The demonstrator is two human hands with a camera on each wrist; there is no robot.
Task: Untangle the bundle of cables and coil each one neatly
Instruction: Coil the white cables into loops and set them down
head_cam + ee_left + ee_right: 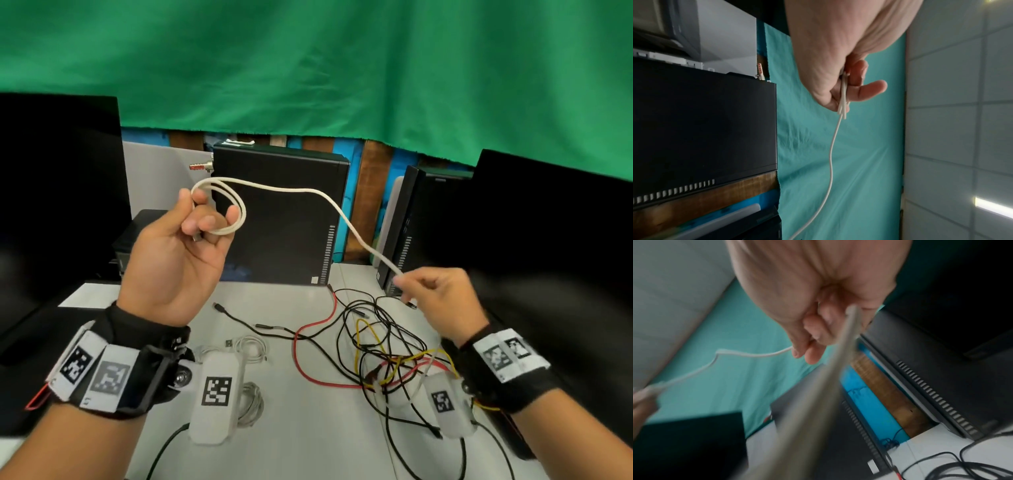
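- The left hand (pixel 181 246) is raised palm-up above the surface (pixel 274 428), its grip curled around two small loops of the white cable (pixel 291 189); thumb and fingers pinch the loops together where they cross, and a metal plug end shows just below the fingertips.
- To do this step well, I judge each new turn should match the loops already held, laid flat beside them rather than across, with the left pinch kept firm so the coil does not spring apart.
- The white cable looks braided and matte, fairly stiff: it holds a smooth arc in mid-air between the two hands instead of drooping.
- Two finished white coils (pixel 251 346) lie on the surface near the left wrist, thin, smooth and loosely rounded.
- The bundle (pixel 383 349) sits on the surface below the right hand: thin glossy black leads with red and yellow wires crossing through them, still knotted together.
- The right hand (pixel 442 301) pinches the cable's free run between thumb and fingertips, the grip closed on it; the dark plug tip pokes out just below the fingers.
- I judge the right hand should feed slack gently and roll the cable slightly to release twist before each wrap.
- The right wrist view is blurred by motion, so finer finger placement is unclear.
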